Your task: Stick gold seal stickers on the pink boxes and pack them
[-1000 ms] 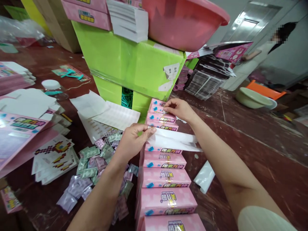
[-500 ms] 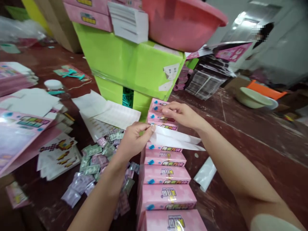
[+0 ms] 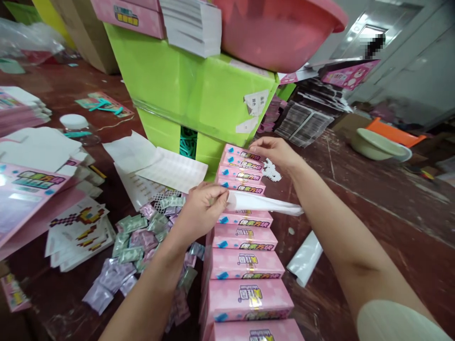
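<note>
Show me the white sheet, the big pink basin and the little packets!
white sheet (image 3: 263,203), head view, middle of the sheet.
pink basin (image 3: 270,38), head view, its outer wall.
little packets (image 3: 142,240), head view, middle of pile.

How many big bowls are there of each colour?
Pink bowl: 1
Pale green bowl: 1
Total: 2
A whitish rim beside the green one may be another bowl, but it is too unclear to tell.
</note>
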`<state>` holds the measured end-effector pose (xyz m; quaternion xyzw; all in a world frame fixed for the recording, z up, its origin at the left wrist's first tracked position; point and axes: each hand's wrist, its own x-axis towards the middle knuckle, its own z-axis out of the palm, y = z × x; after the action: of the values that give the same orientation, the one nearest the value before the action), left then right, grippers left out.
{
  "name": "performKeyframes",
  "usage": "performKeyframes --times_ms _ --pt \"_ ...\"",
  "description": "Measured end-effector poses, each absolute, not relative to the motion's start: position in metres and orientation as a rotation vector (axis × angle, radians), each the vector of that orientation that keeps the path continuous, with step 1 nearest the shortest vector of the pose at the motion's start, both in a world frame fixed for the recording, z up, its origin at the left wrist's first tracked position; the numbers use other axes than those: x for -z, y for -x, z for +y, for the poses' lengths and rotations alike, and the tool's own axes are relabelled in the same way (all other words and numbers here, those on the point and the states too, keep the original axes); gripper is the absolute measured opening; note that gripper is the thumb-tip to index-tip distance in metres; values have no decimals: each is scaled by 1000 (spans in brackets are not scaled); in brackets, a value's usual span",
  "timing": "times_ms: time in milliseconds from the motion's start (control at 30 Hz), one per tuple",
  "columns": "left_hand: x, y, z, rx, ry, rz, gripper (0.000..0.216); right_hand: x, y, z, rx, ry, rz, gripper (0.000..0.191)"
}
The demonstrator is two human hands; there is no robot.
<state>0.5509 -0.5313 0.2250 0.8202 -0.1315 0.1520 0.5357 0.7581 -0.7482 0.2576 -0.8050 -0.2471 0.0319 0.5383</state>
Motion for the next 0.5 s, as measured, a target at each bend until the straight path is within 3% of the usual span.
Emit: performKeyframes --times_ms 233,400,500 --pt "-220 -552 -534 -354 -1938 -329 35 -229 -776 -736 50 2026 -674 33" --pt "-220 -555 -535 -384 -1927 -365 37 -232 -772 -736 415 2246 -644 40" --pt "-221 -553 -536 -419 -1919 -368 39 -236 -763 -733 528 2524 -706 19"
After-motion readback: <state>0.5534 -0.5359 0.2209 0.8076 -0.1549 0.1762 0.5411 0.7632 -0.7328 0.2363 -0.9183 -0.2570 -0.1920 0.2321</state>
